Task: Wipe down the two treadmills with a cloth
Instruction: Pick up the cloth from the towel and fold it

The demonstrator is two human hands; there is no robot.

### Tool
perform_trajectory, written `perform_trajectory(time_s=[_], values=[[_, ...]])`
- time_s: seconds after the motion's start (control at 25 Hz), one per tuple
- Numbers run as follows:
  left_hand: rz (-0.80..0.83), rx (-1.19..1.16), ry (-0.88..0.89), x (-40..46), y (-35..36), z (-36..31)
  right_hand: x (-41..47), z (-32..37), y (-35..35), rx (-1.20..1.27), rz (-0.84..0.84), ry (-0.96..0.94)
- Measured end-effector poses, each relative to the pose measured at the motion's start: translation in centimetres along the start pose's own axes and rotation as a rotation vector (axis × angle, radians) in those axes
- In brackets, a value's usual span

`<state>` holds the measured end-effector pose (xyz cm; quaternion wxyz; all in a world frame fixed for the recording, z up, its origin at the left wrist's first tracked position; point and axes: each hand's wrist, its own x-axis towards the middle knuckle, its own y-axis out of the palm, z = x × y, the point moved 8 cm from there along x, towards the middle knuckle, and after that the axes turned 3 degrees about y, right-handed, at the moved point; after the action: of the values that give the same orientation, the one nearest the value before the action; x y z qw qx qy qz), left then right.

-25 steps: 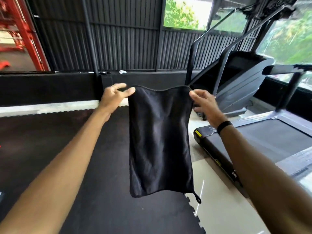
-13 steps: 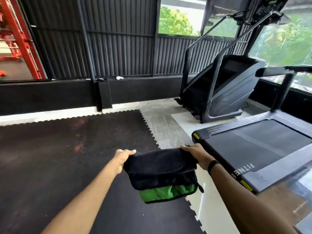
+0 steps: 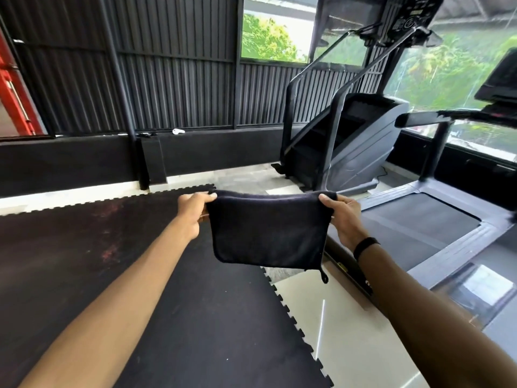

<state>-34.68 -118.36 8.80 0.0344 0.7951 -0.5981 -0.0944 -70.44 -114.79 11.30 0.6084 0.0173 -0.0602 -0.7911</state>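
Cloth [image 3: 268, 231] hangs between left hand [image 3: 193, 212] and right hand [image 3: 342, 217] grips.

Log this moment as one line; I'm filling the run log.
stage: cloth prep | left hand: pinches cloth corner | right hand: pinches other corner | cloth: folded, in air | treadmill: untouched

Daylit windows [image 3: 447, 65] – dim interior; fisheye-bent edges
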Motion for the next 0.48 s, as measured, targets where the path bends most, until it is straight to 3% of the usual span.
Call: perform_trajectory(time_s=[0.48], values=[[0.126,-0.011,0.214,-0.8,5.8,-5.3,-1.0,6.1,-5.0,-0.130,-0.197,-0.238]])
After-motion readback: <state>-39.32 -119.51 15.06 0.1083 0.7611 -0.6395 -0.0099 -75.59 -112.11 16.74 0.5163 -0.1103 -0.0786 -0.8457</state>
